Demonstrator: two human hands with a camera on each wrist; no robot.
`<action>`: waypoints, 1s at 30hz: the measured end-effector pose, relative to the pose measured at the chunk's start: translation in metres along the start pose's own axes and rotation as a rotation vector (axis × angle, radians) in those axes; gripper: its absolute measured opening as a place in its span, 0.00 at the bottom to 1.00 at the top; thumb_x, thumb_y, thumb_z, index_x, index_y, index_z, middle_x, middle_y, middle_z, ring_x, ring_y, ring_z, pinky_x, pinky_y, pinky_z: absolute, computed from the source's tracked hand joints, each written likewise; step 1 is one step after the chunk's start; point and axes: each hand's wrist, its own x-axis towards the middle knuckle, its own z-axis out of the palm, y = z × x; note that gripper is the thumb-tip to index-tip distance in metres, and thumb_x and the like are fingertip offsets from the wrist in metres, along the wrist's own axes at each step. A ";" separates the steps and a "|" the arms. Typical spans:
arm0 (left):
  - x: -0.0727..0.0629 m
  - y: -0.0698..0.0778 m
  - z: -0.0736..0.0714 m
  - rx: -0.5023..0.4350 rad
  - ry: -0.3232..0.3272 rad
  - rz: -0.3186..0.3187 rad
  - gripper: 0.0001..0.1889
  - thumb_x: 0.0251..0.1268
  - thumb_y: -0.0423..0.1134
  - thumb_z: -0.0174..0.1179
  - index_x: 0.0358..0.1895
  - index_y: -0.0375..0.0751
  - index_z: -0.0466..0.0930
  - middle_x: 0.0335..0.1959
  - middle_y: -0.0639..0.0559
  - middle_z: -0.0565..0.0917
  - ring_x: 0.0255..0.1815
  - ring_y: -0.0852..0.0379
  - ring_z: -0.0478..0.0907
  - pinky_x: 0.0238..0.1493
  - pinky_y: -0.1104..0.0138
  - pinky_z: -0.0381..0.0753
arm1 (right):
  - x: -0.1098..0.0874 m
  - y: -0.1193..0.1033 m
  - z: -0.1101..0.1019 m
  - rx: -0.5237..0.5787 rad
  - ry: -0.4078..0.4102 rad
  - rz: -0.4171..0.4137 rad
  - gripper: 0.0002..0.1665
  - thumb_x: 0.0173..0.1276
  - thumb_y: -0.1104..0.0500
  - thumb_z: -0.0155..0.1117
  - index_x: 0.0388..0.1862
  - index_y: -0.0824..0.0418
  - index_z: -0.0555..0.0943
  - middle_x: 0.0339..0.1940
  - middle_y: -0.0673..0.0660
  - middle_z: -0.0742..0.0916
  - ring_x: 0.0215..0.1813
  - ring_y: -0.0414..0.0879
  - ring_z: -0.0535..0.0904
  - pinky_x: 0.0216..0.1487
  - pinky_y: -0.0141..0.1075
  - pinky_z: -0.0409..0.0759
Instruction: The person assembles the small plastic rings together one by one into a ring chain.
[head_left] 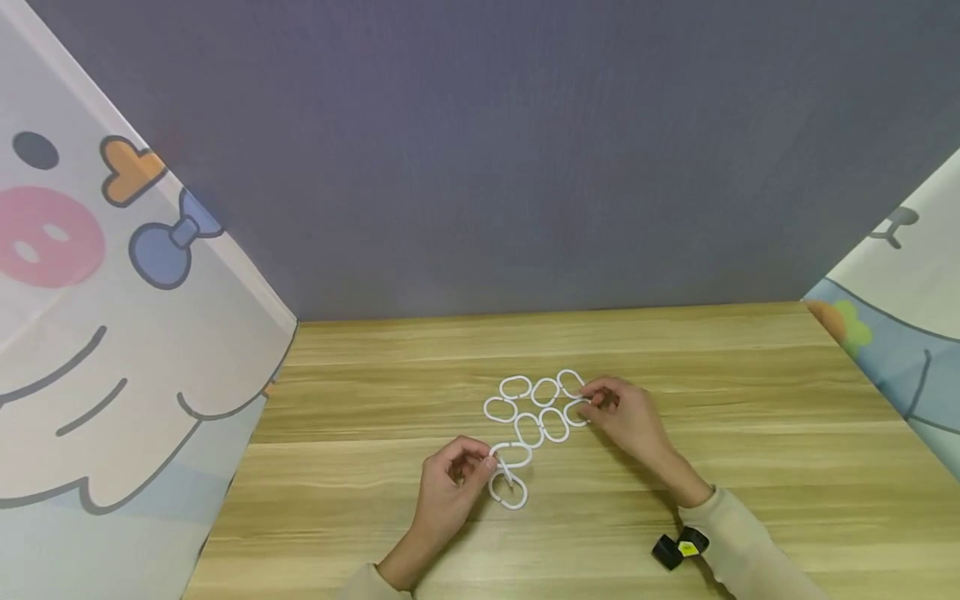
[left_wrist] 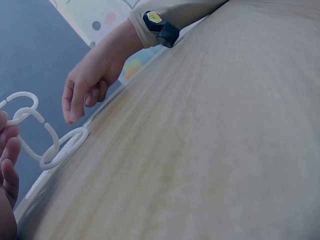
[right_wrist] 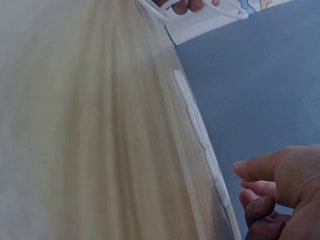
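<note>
My left hand [head_left: 448, 490] pinches a white plastic C-shaped ring at the left end of a small linked chain. In the left wrist view, the chain's upper ring [left_wrist: 30, 95] is off the table, and a lower ring [left_wrist: 77, 142] hangs linked beneath. Only part of my left hand [left_wrist: 9, 170] shows there. My right hand [head_left: 626, 417] hovers at the right end of several loose rings [head_left: 553, 425], thumb and fingertips close to the end ring [head_left: 576, 412]. In the right wrist view, the right hand [right_wrist: 280, 195] has relaxed fingers with no ring visible in them; contact is unclear.
The rings lie flat in two rough rows on the wooden table [head_left: 360, 400]. Behind it stands a grey panel [head_left: 525, 167], with cartoon-printed panels [head_left: 150, 350] at both sides. A black device [head_left: 678, 547] is strapped at the right sleeve.
</note>
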 end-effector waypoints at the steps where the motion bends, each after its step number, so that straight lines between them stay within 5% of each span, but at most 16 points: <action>1: 0.000 0.000 0.000 0.000 0.000 0.000 0.06 0.73 0.27 0.71 0.42 0.25 0.85 0.30 0.38 0.87 0.30 0.68 0.77 0.29 0.74 0.76 | 0.000 0.001 -0.001 -0.007 0.008 0.001 0.11 0.62 0.71 0.84 0.40 0.63 0.91 0.29 0.50 0.87 0.26 0.35 0.72 0.27 0.30 0.71; 12: -0.001 0.000 0.000 0.010 -0.005 -0.003 0.04 0.73 0.27 0.71 0.43 0.27 0.86 0.31 0.38 0.87 0.30 0.68 0.77 0.30 0.74 0.76 | 0.000 0.008 -0.004 -0.099 -0.058 -0.124 0.13 0.66 0.73 0.80 0.43 0.57 0.95 0.34 0.49 0.87 0.30 0.35 0.72 0.30 0.32 0.73; 30: -0.002 0.002 0.000 -0.008 0.003 -0.021 0.05 0.73 0.26 0.70 0.43 0.25 0.86 0.31 0.37 0.87 0.31 0.67 0.78 0.31 0.74 0.77 | -0.002 0.005 -0.009 -0.188 -0.146 -0.036 0.13 0.66 0.65 0.84 0.32 0.49 0.89 0.34 0.46 0.83 0.37 0.39 0.76 0.39 0.35 0.75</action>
